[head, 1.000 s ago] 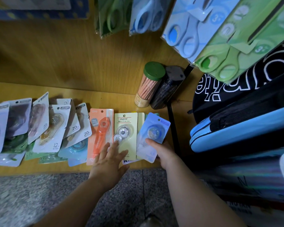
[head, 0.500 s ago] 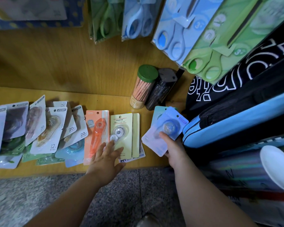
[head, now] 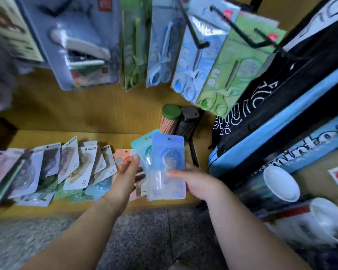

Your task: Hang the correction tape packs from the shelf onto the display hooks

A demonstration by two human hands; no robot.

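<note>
Correction tape packs [head: 76, 164]: most lie flat in an overlapping row along the wooden shelf [head: 37, 137], none yet on a hook.

Right hand [head: 195, 180]: grip closed on a blue pack [head: 168, 152], thumb across the lower front, pack held upright and clear of the shelf. A teal pack [head: 141, 145] fans out just behind it; whether it sits in the same grip cannot be confirmed.

Left hand [head: 123, 182]: fingers extended, no curl seen round anything. It lies over an orange pack [head: 121, 158] and touches the left edge of the held packs.

Display hooks [head: 201, 43]: dark wire prongs above the shelf, those in view carrying scissors packs [head: 191, 75].

Handling assessment: the packs appear light, a stiff card back under a clear plastic blister. The blister looks smooth and likely slippery, and stacked packs may slide apart. Best hold is a pinch on the lower card edge or sides, off the blister. This keeps the hang hole [head: 168, 138] at the top free for the prong.
</note>
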